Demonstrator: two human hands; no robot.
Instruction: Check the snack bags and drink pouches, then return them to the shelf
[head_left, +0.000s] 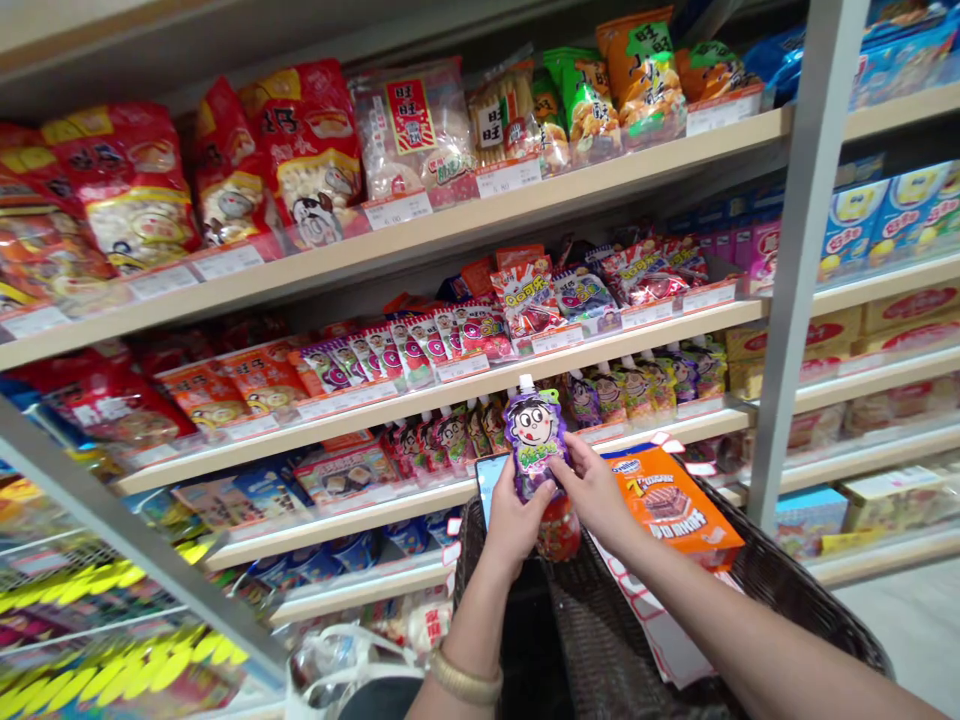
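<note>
A purple jelly drink pouch (534, 435) with a cartoon face and a white spout cap stands upright between my two hands. My left hand (517, 510) is closed on its lower left side, thumb across the front. On its lower right side, my right hand (589, 490) grips it with the thumb on the front. Behind my left hand shows the edge of a phone-like light blue screen (489, 482); I cannot tell what supports it. Below the pouch, a dark wicker basket (810, 625) holds an orange snack box (679, 505) and a red-filled clear container (559, 530).
Similar spouted pouches (645, 385) line a shelf behind my hands. Bagged snacks (300, 150) fill the upper shelf, with price tags along its edge. A grey upright post (799, 260) stands at right. A white bag (352, 650) is at lower left.
</note>
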